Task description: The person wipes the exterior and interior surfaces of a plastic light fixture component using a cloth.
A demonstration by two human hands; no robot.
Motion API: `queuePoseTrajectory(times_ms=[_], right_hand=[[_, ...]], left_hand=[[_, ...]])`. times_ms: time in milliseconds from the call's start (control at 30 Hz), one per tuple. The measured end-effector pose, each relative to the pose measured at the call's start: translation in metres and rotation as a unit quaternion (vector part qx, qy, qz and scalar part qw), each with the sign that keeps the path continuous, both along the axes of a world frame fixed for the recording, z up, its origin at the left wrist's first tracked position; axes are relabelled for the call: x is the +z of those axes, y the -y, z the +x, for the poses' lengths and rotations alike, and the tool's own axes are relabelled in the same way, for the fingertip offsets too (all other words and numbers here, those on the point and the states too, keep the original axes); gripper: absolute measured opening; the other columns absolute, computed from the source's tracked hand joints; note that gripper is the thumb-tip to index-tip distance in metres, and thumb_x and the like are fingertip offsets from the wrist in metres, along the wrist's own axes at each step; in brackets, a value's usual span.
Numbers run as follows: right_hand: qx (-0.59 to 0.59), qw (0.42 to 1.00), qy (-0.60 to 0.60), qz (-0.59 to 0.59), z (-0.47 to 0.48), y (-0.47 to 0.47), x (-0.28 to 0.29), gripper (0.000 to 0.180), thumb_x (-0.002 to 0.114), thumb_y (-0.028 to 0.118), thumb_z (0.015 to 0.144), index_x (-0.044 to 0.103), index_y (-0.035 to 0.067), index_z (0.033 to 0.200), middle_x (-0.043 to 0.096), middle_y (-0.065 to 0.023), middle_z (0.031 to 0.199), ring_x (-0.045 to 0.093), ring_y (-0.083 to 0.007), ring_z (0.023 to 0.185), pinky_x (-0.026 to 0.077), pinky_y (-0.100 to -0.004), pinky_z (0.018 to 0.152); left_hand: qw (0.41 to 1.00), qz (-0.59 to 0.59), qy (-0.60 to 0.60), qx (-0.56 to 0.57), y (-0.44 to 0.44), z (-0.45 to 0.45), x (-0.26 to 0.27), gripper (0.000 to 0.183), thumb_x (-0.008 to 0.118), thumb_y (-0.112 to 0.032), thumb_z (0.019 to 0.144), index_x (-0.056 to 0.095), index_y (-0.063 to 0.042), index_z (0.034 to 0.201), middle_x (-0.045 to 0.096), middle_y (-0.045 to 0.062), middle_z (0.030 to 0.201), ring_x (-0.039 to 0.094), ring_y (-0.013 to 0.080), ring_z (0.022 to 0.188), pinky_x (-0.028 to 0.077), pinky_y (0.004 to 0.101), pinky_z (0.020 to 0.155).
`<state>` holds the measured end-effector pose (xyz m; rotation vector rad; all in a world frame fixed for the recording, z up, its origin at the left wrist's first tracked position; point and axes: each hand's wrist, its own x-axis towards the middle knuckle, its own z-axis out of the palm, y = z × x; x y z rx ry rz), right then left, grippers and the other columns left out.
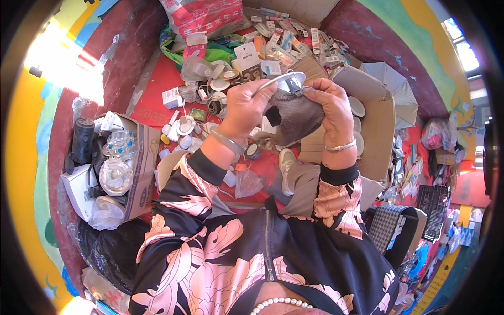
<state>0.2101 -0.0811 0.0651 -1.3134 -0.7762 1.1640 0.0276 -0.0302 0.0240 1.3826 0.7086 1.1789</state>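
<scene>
My left hand (249, 101) pinches the rim of a round white recessed light fitting (290, 80), which is tilted up and has wire clips on its underside. At the fitting's right side, the fingers of my right hand (330, 103) hold a brown cloth (300, 118) close to a clip. The cloth hangs between both hands and bears a black patch or hole; which of the two I cannot tell. Part of the fitting's far side is hidden. Below the hands, a clear plastic bag (249, 183) lies on the red floor covering.
A cardboard box (145, 169) of glassware and a black flask (82, 136) stands at the left. Another open cardboard box (376, 130) at the right holds round white fittings (356, 106). Small cartons (287, 39) are heaped ahead, beside a large printed sack (204, 17).
</scene>
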Motion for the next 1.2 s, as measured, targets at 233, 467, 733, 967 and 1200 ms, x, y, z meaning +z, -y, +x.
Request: queuePoseTrajectory(times_ms=[233, 467, 733, 967, 1200], right_hand=[[-0.018, 0.998, 0.044, 0.049, -0.008, -0.004, -0.003, 0.01, 0.066, 0.001, 0.076, 0.064, -0.003, 0.086, 0.063, -0.003, 0.078, 0.057, -0.0077, 0.069, 0.045, -0.0198, 0.065], [-0.009, 0.978, 0.19, 0.084, -0.003, -0.003, -0.012, 0.013, 0.068, 0.007, 0.078, 0.059, 0.004, 0.087, 0.054, 0.005, 0.077, 0.047, -0.0035, 0.071, 0.036, -0.0159, 0.064], [0.002, 0.985, 0.138, 0.108, -0.01, -0.003, -0.009, 0.009, 0.065, 0.008, 0.08, 0.057, 0.006, 0.083, 0.046, 0.0078, 0.072, 0.04, -0.0011, 0.067, 0.032, -0.0164, 0.059], [-0.033, 0.991, 0.088, 0.098, -0.021, -0.001, -0.001, 0.008, 0.065, 0.006, 0.08, 0.057, 0.005, 0.082, 0.05, 0.0057, 0.073, 0.044, -0.0024, 0.068, 0.034, -0.0169, 0.061], [-0.057, 0.994, 0.047, 0.085, -0.017, -0.002, -0.007, 0.006, 0.064, 0.005, 0.08, 0.057, 0.004, 0.08, 0.053, 0.0038, 0.074, 0.046, -0.0044, 0.068, 0.036, -0.0184, 0.063]], left_hand=[[0.962, -0.212, 0.162, -0.052, -0.004, 0.005, -0.009, 0.017, 0.062, -0.012, 0.087, 0.067, 0.003, 0.095, 0.065, 0.003, 0.082, 0.057, 0.0074, 0.069, 0.046, 0.0215, 0.064], [0.943, -0.248, 0.197, -0.099, -0.009, 0.0, -0.01, 0.018, 0.061, -0.016, 0.088, 0.066, 0.001, 0.089, 0.065, 0.004, 0.08, 0.059, 0.0097, 0.07, 0.047, 0.0233, 0.065], [0.917, -0.307, 0.223, -0.124, -0.012, 0.003, -0.011, 0.022, 0.061, -0.019, 0.088, 0.063, 0.002, 0.093, 0.064, 0.006, 0.083, 0.06, 0.0115, 0.071, 0.05, 0.0247, 0.064], [0.913, -0.298, 0.209, -0.184, -0.016, 0.0, -0.012, 0.024, 0.057, -0.02, 0.091, 0.061, 0.001, 0.101, 0.065, 0.007, 0.095, 0.062, 0.014, 0.082, 0.05, 0.0275, 0.075], [0.922, -0.263, 0.182, -0.217, -0.023, -0.001, -0.014, 0.026, 0.056, -0.022, 0.092, 0.061, 0.0, 0.104, 0.065, 0.006, 0.095, 0.062, 0.0133, 0.081, 0.051, 0.0271, 0.073]])
